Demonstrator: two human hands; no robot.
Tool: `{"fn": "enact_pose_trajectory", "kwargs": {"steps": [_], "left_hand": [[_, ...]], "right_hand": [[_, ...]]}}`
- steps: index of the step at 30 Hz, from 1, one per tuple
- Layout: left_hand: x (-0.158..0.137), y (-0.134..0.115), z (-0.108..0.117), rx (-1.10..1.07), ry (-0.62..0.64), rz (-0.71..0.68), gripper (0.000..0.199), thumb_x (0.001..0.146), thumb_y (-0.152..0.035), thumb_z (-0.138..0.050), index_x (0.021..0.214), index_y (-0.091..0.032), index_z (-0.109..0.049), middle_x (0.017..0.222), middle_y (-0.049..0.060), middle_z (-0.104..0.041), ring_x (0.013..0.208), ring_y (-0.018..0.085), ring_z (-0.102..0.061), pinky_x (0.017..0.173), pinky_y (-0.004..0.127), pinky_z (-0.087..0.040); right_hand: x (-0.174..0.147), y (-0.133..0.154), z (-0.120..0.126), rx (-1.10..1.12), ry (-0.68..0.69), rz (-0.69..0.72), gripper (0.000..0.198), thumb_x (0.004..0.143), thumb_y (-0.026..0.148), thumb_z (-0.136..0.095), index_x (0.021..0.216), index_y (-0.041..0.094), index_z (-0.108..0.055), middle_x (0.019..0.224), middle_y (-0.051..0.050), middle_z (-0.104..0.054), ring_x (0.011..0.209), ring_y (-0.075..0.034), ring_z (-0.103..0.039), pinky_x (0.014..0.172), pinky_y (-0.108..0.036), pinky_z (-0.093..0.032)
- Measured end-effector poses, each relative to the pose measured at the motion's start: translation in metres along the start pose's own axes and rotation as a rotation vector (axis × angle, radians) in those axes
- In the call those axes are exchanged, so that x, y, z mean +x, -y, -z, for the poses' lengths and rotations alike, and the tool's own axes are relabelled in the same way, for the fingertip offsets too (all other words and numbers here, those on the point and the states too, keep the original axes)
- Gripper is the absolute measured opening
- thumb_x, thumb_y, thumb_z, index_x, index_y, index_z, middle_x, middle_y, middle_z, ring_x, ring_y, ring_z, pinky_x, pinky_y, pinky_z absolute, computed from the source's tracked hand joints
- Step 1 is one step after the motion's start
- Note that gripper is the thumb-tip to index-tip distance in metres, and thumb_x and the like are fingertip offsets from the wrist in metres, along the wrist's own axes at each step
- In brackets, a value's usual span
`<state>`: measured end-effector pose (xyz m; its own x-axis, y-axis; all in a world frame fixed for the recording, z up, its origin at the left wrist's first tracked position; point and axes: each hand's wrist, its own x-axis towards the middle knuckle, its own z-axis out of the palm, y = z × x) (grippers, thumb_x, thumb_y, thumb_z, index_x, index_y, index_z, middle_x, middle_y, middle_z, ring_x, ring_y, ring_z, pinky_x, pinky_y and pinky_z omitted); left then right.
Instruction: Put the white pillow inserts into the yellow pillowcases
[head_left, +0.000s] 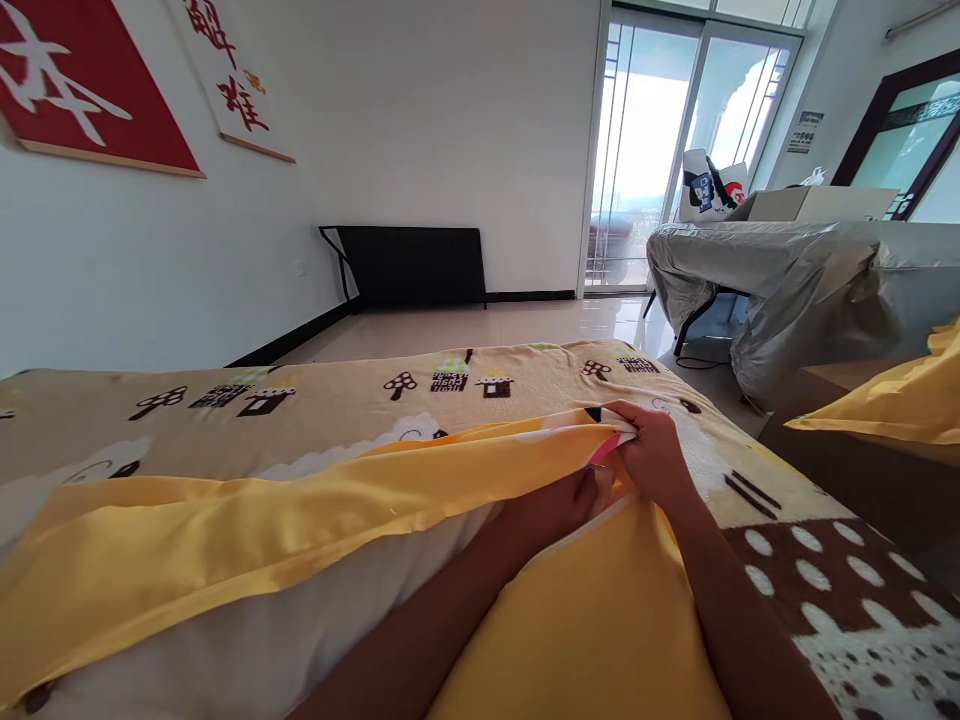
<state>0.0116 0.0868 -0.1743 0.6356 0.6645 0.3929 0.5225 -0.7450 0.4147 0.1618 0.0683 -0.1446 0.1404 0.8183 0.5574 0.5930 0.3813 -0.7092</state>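
A yellow pillowcase (300,520) stretches across the bed, with its long edge folded back. Beneath that fold a white pillow (247,620) shows on the left. My right hand (651,440) is closed on a bunched corner of the pillowcase, where a bit of pink and black print shows. Just left of it and lower, my left hand (574,495) reaches under the fold, fingers curled into the cloth at the same corner. Its fingertips are partly hidden by fabric. More of the yellow cloth spreads between my forearms towards me.
Under everything lies a beige patterned blanket (540,380) on the bed. At right, another yellow cloth piece (892,400) rests on a brown box (832,385). A plastic-covered table (810,260) carries a cardboard box (817,204). A black folded panel (412,265) leans against the far wall.
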Motion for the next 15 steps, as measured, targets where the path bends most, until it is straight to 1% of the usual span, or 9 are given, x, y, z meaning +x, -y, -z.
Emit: {"fn": "enact_pose_trajectory", "kwargs": {"steps": [2, 6, 10, 12, 15], "left_hand": [[-0.0014, -0.0002, -0.0001, 0.003, -0.022, 0.000, 0.033, 0.088, -0.030, -0.033, 0.105, -0.020, -0.059, 0.092, 0.006, -0.066, 0.095, 0.021, -0.059, 0.094, 0.035, -0.043], [-0.0045, 0.0004, -0.0012, -0.047, -0.063, 0.034, 0.034, 0.088, -0.032, -0.035, 0.111, -0.021, -0.058, 0.091, 0.004, -0.067, 0.091, 0.019, -0.061, 0.090, 0.033, -0.046], [-0.0055, 0.0016, -0.0014, -0.084, 0.011, 0.075, 0.036, 0.086, -0.033, -0.038, 0.112, -0.018, -0.057, 0.092, 0.005, -0.068, 0.085, 0.020, -0.063, 0.082, 0.033, -0.050], [-0.0046, 0.0011, -0.0003, -0.081, -0.016, 0.034, 0.037, 0.087, -0.033, -0.035, 0.114, -0.017, -0.056, 0.100, 0.008, -0.067, 0.093, 0.022, -0.062, 0.085, 0.036, -0.048], [-0.0020, -0.0019, 0.0023, -0.075, -0.122, -0.037, 0.039, 0.090, -0.033, -0.031, 0.119, -0.019, -0.054, 0.108, 0.009, -0.065, 0.105, 0.022, -0.057, 0.095, 0.038, -0.043]], "right_hand": [[0.0003, -0.0008, -0.0002, 0.019, -0.001, -0.011, 0.034, 0.057, 0.014, -0.046, 0.081, 0.016, -0.070, 0.069, 0.001, -0.068, 0.065, -0.015, -0.058, 0.062, -0.021, -0.040], [0.0004, -0.0006, -0.0001, 0.042, -0.010, -0.032, 0.035, 0.057, 0.014, -0.047, 0.082, 0.016, -0.071, 0.069, 0.001, -0.068, 0.065, -0.015, -0.058, 0.061, -0.021, -0.040], [0.0003, -0.0002, -0.0003, 0.049, -0.013, -0.022, 0.038, 0.057, 0.012, -0.046, 0.085, 0.017, -0.072, 0.069, 0.001, -0.068, 0.065, -0.015, -0.058, 0.061, -0.021, -0.040], [0.0004, -0.0005, -0.0004, 0.054, -0.011, -0.014, 0.039, 0.058, 0.011, -0.045, 0.085, 0.017, -0.072, 0.070, 0.001, -0.068, 0.066, -0.015, -0.058, 0.062, -0.021, -0.040], [0.0006, -0.0008, -0.0004, 0.066, -0.007, -0.005, 0.037, 0.060, 0.011, -0.046, 0.085, 0.017, -0.072, 0.068, 0.001, -0.067, 0.065, -0.015, -0.058, 0.061, -0.021, -0.041]]}}
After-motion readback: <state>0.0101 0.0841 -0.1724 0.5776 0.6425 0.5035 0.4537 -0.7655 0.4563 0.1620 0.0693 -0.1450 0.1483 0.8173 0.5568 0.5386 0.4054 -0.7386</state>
